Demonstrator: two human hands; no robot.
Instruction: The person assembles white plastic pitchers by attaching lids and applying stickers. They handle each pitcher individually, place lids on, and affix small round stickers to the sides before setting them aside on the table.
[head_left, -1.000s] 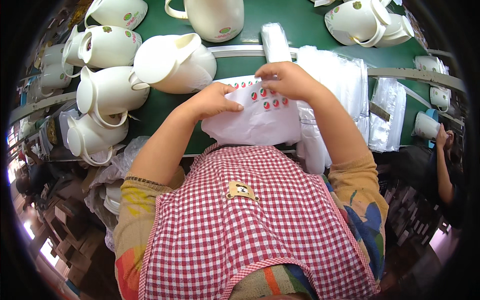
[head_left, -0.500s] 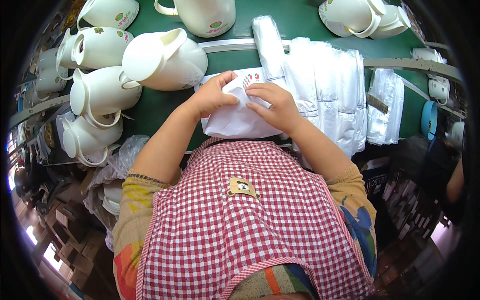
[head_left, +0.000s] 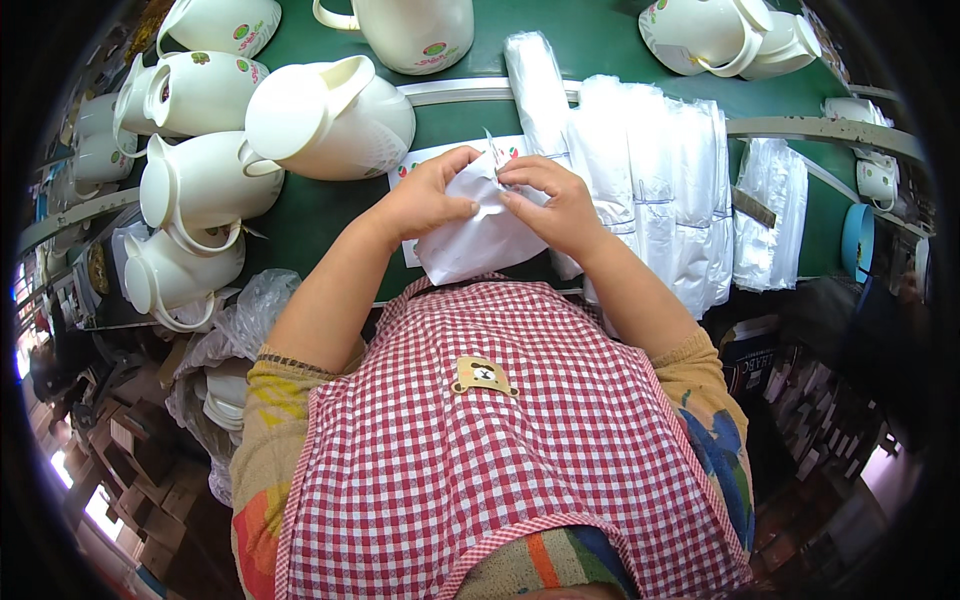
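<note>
Both hands work at a white paper sheet (head_left: 480,240) above the green table, near its front edge. My left hand (head_left: 432,190) pinches the sheet's left side between thumb and fingers. My right hand (head_left: 552,203) grips its upper right part, where the paper is creased and a thin corner stands up between the hands. Beneath lies another white sheet (head_left: 510,147) with small red and green printed marks, mostly covered. Just beyond my left hand a cream plastic jug (head_left: 375,125) rests tilted on its side. Whether a small piece sits in my right fingertips is hidden.
More cream jugs (head_left: 215,185) lie to the left, and others (head_left: 700,35) at the back right. Bundled clear plastic bags (head_left: 650,180) are stacked right of my hands. A metal rail (head_left: 840,130) crosses the green table (head_left: 580,40). A blue round object (head_left: 858,240) stands far right.
The held sheet has tilted, its lower corner now nearer my apron. A thin corner of paper has risen between the hands. My right hand has shifted slightly and its fingers have curled more.
</note>
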